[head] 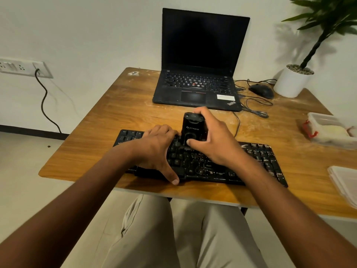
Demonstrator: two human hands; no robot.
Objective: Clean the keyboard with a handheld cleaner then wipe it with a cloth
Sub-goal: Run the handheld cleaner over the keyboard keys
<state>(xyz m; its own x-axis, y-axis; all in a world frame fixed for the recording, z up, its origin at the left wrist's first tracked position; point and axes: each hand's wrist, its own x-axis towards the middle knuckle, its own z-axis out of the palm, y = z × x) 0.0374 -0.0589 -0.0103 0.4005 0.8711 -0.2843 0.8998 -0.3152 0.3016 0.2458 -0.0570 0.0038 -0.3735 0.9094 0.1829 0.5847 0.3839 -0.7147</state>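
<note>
Head cam, looking down at a wooden table. Left hand spread flat over the left half of the black keyboard, fingers straight and resting on the keys, thumb stretched back to the near edge. Holding it down, not gripping anything. Right hand wrapped around a black handheld cleaner, fingers curled over the top and far side, thumb pressed on the front near a round button. Cleaner standing upright with its lower end on the keys around the middle of the board.

Nozzle end totally hidden behind the hands, so no telling exactly how it meets the keys. Logo on the cleaner's body too blurry to read. Middle keys mostly covered too.

Keyboard sitting along the near edge of the table, slightly angled, looking pretty grimy with pale dust and smudges on the right-hand keys. Further back, an open ThinkPad laptop with a dark screen, a black mouse and tangled cables beside it, white potted plant in the corner, plastic containers at the right edge.
</note>
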